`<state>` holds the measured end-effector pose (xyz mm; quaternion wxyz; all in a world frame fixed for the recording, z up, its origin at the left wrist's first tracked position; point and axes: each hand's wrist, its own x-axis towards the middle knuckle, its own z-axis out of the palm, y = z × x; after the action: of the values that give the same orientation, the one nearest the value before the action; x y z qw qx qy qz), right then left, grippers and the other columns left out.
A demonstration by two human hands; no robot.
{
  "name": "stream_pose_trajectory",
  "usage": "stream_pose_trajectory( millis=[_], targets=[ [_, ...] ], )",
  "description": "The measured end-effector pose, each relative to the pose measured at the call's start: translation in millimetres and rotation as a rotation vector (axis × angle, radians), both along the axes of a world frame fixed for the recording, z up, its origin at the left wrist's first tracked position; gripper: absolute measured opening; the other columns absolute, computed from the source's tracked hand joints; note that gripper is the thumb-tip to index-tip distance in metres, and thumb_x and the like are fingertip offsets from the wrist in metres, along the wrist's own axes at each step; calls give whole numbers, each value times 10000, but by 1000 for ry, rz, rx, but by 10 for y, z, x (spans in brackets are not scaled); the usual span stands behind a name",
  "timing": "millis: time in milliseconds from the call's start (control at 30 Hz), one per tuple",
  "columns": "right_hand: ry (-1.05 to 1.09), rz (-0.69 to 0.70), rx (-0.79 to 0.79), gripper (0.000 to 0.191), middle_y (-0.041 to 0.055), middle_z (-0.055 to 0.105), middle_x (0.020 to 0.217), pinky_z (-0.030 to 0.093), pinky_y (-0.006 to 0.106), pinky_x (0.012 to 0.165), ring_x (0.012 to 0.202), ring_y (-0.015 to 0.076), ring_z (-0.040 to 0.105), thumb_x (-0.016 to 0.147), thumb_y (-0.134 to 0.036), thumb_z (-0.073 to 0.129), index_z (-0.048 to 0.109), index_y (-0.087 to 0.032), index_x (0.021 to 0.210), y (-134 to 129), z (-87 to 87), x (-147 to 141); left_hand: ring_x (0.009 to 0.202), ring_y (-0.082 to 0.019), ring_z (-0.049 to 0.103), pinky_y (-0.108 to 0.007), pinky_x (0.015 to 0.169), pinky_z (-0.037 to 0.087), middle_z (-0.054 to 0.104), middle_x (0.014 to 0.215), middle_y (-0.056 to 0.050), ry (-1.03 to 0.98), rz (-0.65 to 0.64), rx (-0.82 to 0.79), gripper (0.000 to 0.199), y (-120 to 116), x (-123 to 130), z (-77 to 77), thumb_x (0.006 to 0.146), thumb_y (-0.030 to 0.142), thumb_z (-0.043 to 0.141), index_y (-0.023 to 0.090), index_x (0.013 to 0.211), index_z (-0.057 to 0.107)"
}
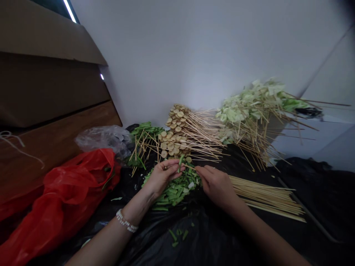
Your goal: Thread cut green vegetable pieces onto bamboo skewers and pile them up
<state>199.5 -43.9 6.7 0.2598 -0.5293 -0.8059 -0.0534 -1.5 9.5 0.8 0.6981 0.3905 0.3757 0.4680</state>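
Between the fingertips of my left hand (163, 176) is a piece of green bean (181, 162), held upright. My right hand (215, 183) is closed round a thin wooden skewer (190, 167), whose tip end meets the bean piece. Whether the tip has gone through the bean I cannot tell. Under both hands lies a heap of cut green beans (173, 194) on black plastic (155, 240). To the right of my right hand a bundle of bare skewers (269, 195) is spread out, partly hidden by that hand.
Behind my hands are skewered round slices (174, 144), with skewered green beans (146, 129) to their left and skewered cabbage leaves (249, 103) at the back right. On the left lie a red plastic bag (74, 184) and a clear bag (105, 138), beside a cardboard box (50, 85).
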Motion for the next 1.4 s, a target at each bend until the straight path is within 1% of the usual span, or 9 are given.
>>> stream_pose_trajectory(
  millis=[133, 300, 467, 533, 667, 800, 1033, 1200, 1400],
  targets=[
    [-19, -9, 4, 280, 35, 644, 820, 395, 236, 709, 761, 146, 580, 939, -191, 395, 643, -206, 1067, 2, -17, 2, 851, -184, 704, -275, 787, 554, 742, 887, -91, -21, 5, -20, 300, -1, -2, 17, 654, 167, 801, 124, 928, 688],
    [-50, -26, -1, 286, 30, 637, 801, 386, 236, 688, 741, 144, 571, 932, -183, 395, 638, -210, 1080, -5, -11, -5, 834, -182, 704, -288, 787, 556, 741, 883, -88, -20, 8, -25, 293, 1, -3, 3, 644, 174, 808, 127, 912, 698],
    [-113, -34, -6, 299, 33, 634, 796, 378, 231, 672, 723, 144, 562, 918, -154, 395, 634, -206, 1090, -23, -3, -19, 790, -174, 702, -269, 754, 556, 742, 831, -75, 28, 17, -6, 341, 0, -2, 12, 568, 200, 854, 119, 870, 717],
    [-91, -21, -10, 299, 34, 636, 809, 384, 233, 689, 737, 146, 567, 920, -154, 395, 633, -203, 1094, -22, -13, -18, 774, -173, 702, -264, 744, 558, 742, 811, -72, 31, 16, 2, 355, -6, -3, 30, 550, 209, 864, 116, 862, 722],
    [-1, -14, 3, 287, 31, 638, 799, 397, 231, 717, 749, 143, 579, 932, -181, 395, 640, -208, 1081, -5, -40, -5, 810, -182, 705, -283, 783, 557, 744, 877, -100, -8, 11, -20, 327, -19, -9, 67, 610, 205, 835, 113, 901, 715],
    [24, -28, 34, 288, 38, 646, 811, 404, 229, 717, 751, 143, 583, 932, -186, 395, 647, -206, 1071, 3, -49, -1, 845, -185, 704, -287, 807, 554, 742, 897, -103, -25, 15, -37, 287, -18, -12, 64, 659, 174, 802, 118, 924, 708],
    [22, -8, 14, 297, 38, 640, 798, 407, 229, 726, 753, 144, 582, 932, -179, 384, 648, -205, 1065, 1, -49, -9, 822, -175, 705, -273, 796, 559, 745, 868, -92, -14, 1, -43, 276, -9, -5, 50, 648, 186, 812, 123, 902, 721],
    [-16, -10, 13, 302, 36, 638, 794, 403, 235, 711, 739, 148, 578, 932, -166, 378, 644, -202, 1073, -12, -53, -18, 768, -147, 700, -229, 737, 560, 745, 840, -79, -6, 7, -58, 252, -11, -11, 51, 628, 162, 819, 120, 861, 732],
    [-1, 6, 8, 296, 36, 640, 797, 399, 232, 695, 738, 147, 580, 933, -160, 385, 633, -188, 1092, -15, -74, -39, 768, -130, 686, -215, 730, 553, 738, 855, -77, -34, -31, -88, 242, -18, -14, 33, 642, 155, 811, 128, 869, 732]
  ],
)
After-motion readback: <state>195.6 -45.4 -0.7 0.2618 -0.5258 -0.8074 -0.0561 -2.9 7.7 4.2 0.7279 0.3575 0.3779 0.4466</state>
